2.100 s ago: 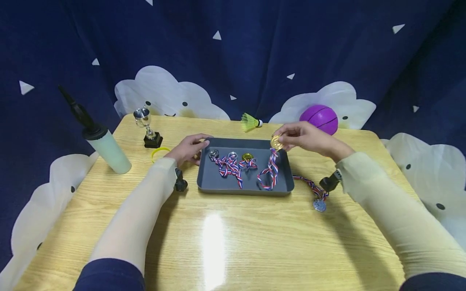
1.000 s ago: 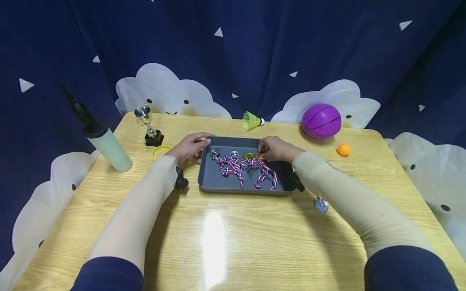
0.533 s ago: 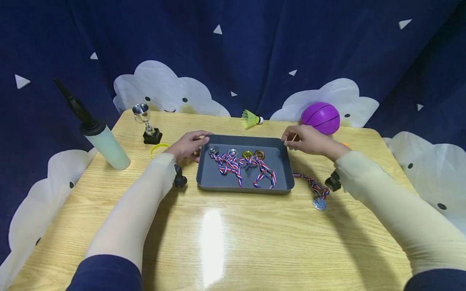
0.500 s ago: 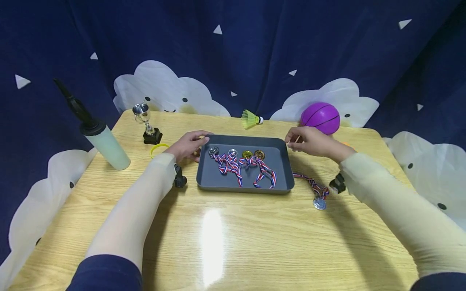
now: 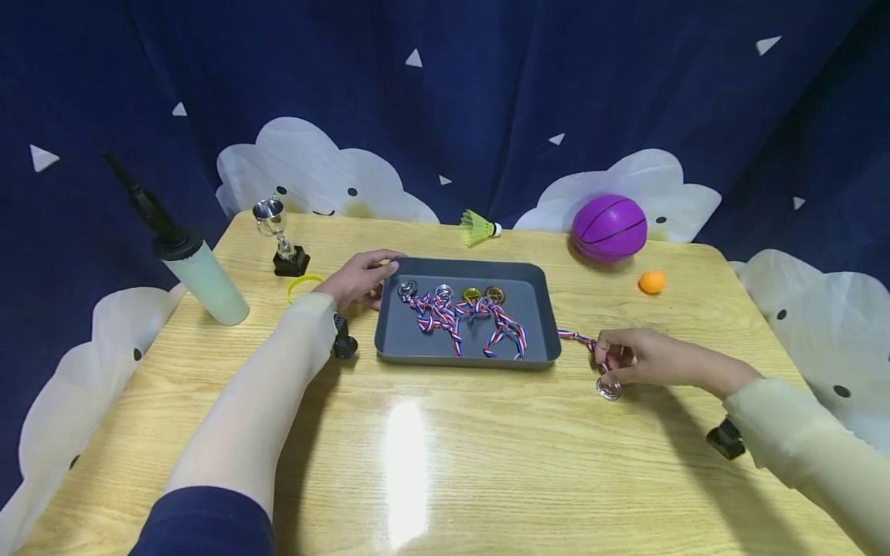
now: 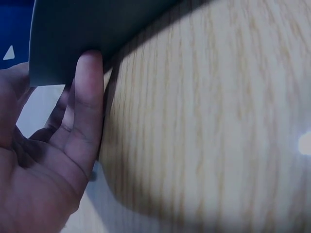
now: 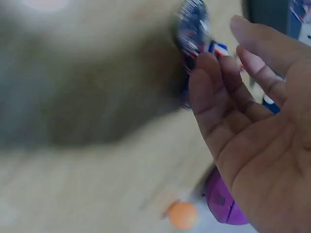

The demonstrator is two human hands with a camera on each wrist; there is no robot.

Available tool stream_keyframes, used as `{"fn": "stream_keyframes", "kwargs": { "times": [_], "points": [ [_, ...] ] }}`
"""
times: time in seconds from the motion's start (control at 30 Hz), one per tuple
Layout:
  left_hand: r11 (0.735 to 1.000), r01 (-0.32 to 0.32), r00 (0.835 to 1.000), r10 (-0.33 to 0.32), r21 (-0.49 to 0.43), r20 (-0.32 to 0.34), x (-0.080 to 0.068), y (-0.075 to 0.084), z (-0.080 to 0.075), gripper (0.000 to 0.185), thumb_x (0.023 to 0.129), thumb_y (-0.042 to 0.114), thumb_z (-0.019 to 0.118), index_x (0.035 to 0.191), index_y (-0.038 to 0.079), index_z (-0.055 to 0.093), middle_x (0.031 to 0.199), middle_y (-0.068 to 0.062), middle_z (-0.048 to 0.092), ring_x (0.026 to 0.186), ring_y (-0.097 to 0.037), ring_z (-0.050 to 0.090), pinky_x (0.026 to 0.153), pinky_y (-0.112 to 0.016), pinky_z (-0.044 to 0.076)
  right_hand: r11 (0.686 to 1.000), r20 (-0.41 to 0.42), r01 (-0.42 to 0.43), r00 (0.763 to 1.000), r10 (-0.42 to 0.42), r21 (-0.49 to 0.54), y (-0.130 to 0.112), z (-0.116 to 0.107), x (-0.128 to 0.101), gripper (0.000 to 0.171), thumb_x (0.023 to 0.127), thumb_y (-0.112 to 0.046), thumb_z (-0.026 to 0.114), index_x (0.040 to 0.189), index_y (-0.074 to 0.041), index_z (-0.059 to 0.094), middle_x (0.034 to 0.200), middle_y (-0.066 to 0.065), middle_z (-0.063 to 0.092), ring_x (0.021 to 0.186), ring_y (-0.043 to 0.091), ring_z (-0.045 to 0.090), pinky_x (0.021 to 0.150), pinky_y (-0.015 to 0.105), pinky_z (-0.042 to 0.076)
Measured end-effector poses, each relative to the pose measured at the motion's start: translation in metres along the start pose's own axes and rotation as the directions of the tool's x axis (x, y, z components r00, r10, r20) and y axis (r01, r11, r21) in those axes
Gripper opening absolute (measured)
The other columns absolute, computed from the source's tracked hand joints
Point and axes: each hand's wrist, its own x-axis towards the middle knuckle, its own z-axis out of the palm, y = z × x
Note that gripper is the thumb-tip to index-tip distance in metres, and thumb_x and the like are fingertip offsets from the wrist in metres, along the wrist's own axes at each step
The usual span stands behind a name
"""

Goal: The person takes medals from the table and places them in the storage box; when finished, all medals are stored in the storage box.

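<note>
Half a second ago the right hand (image 5: 647,361) hovered by the far right corner of the dark grey rectangular metal tray (image 5: 535,276); it has since dropped toward the person and now sits on the pale wooden table (image 5: 445,455) just right of the tray's near corner, fingers curled down over the silver medal on its red, white and blue ribbon (image 5: 608,386).

Going left to right: a pale green air pump with a black handle (image 5: 198,282) stands at the table's left edge, then a small silver trophy cup on a black base (image 5: 281,243) and a yellow ring (image 5: 304,285) beside it. The left hand (image 5: 359,278) rests against the tray's far left corner, fingers laid straight along the rim and gripping nothing; it has not shifted. Inside the tray four medals (image 5: 452,293) lie in a row along the far wall, their striped ribbons tangled toward the near wall. Behind the tray is a green shuttlecock (image 5: 476,228); further right, a purple ball (image 5: 609,227) and a small orange ball (image 5: 652,282).

The silver medal lies on the table outside the tray, its ribbon trailing to the tray's corner. The right wrist view is blurred, so whether the fingers already pinch it I cannot tell.

What could go wrong, as I judge it: the ribbon end may catch on the tray's rim when lifted, dragging the tray or snagging the tangled ribbons within.
</note>
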Motion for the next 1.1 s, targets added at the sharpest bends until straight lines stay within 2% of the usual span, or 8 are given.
{"fn": "stream_keyframes", "kwargs": {
  "times": [0.07,0.2,0.4,0.6,0.8,0.9,1.0,1.1],
  "points": [
    [1.0,0.0,1.0,0.0,0.005,-0.001,0.001,-0.001,0.0,0.045,0.114,0.033,0.043,0.158,0.026,0.047,0.125,-0.016,0.056,0.076,-0.018,0.055,0.064,-0.03,0.059,1.0,0.023,0.03,0.999,-0.03,0.01,0.003,0.009,-0.006,0.024,0.09,-0.01,0.081,0.105,-0.007,0.063,0.09,0.0,0.062,0.08,0.002,0.055,0.066,0.022,0.051],
    [1.0,-0.007,1.0,0.007,0.009,0.006,0.002,-0.003,0.001,0.045,0.114,0.032,0.043,0.159,0.025,0.046,0.13,-0.019,0.057,0.078,-0.017,0.06,0.066,-0.03,0.06,0.999,0.022,0.024,0.999,-0.023,-0.04,0.007,0.019,-0.013,0.029,0.088,-0.007,0.082,0.11,-0.008,0.063,0.098,0.003,0.059,0.085,0.003,0.054,0.069,0.022,0.052],
    [1.0,-0.01,1.0,0.009,0.013,0.012,0.0,-0.002,0.001,0.046,0.114,0.032,0.042,0.16,0.025,0.044,0.129,-0.019,0.056,0.077,-0.019,0.061,0.066,-0.03,0.061,0.992,-0.031,0.013,0.999,-0.017,-0.128,0.009,0.022,-0.013,0.029,0.085,-0.008,0.084,0.102,-0.01,0.061,0.093,-0.001,0.057,0.081,0.001,0.051,0.067,0.022,0.048],
    [1.0,-0.005,1.0,0.005,0.008,0.008,0.0,-0.002,0.001,0.046,0.114,0.033,0.042,0.16,0.025,0.045,0.13,-0.018,0.056,0.078,-0.018,0.061,0.066,-0.03,0.06,0.982,-0.074,0.016,0.997,-0.03,-0.188,0.006,0.021,-0.011,0.032,0.084,-0.018,0.087,0.091,-0.014,0.056,0.083,-0.006,0.05,0.075,0.0,0.042,0.062,0.021,0.038],
    [1.0,-0.006,1.0,0.006,0.002,0.007,0.0,-0.002,0.002,0.046,0.114,0.033,0.042,0.159,0.026,0.045,0.13,-0.017,0.057,0.078,-0.017,0.062,0.066,-0.03,0.061,0.985,-0.067,0.067,0.995,-0.079,-0.158,0.005,0.017,-0.008,0.028,0.091,-0.015,0.082,0.083,-0.015,0.055,0.073,-0.012,0.046,0.066,-0.006,0.038,0.056,0.018,0.036],
    [1.0,-0.009,1.0,0.009,0.001,0.008,0.0,-0.002,0.003,0.046,0.114,0.032,0.042,0.16,0.025,0.045,0.13,-0.017,0.058,0.077,-0.016,0.062,0.066,-0.03,0.061,0.987,-0.069,0.09,0.993,-0.099,-0.131,0.003,0.012,-0.006,0.022,0.095,-0.011,0.077,0.083,-0.017,0.06,0.074,-0.015,0.051,0.067,-0.007,0.042,0.057,0.018,0.04],
    [1.0,-0.003,1.0,0.003,0.001,0.005,0.0,-0.002,0.002,0.045,0.114,0.032,0.042,0.159,0.025,0.045,0.128,-0.016,0.058,0.078,-0.017,0.062,0.066,-0.03,0.06,0.989,-0.109,0.092,0.989,-0.104,-0.116,-0.005,0.002,-0.003,0.015,0.096,-0.007,0.074,0.087,-0.017,0.066,0.081,-0.013,0.06,0.072,-0.005,0.048,0.06,0.02,0.045],
    [1.0,0.002,1.0,-0.002,-0.001,-0.002,0.001,-0.002,0.001,0.045,0.114,0.033,0.043,0.159,0.026,0.046,0.128,-0.016,0.057,0.078,-0.017,0.061,0.065,-0.03,0.06,0.989,-0.192,0.079,0.976,-0.102,-0.126,-0.017,-0.011,0.001,0.009,0.094,-0.005,0.075,0.092,-0.014,0.072,0.09,-0.009,0.064,0.08,-0.004,0.05,0.064,0.021,0.048]
  ]
}}
